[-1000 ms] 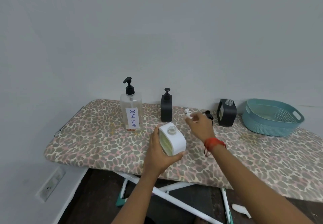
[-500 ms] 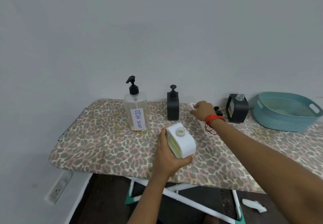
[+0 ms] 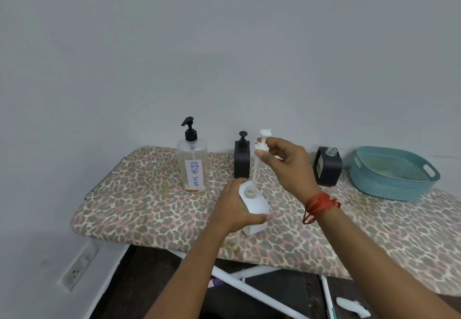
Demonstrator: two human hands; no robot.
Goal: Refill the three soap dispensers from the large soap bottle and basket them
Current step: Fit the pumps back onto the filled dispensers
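Observation:
My left hand (image 3: 233, 209) grips the white soap dispenser (image 3: 255, 209), held upright on the ironing board with its neck uncapped. My right hand (image 3: 284, 161) pinches the white pump (image 3: 262, 144) above it, and the pump's tube reaches down into the neck. The large clear bottle labelled DISH SOAP (image 3: 192, 164) stands at the back left with its black pump on. A black dispenser (image 3: 242, 161) with a pump stands beside it. A second black dispenser (image 3: 327, 166) without a pump stands further right. The teal basket (image 3: 394, 184) holds no dispensers.
The leopard-print ironing board (image 3: 149, 209) stands against a grey wall. Its white legs (image 3: 252, 291) cross below, over a dark floor. A wall socket (image 3: 74, 272) is low on the left. A white object (image 3: 351, 306) lies on the floor at the lower right.
My right hand picked the white pump up from the board near the black dispenser and brought it over the white dispenser, tube into the neck. My left hand stood the dispenser upright.

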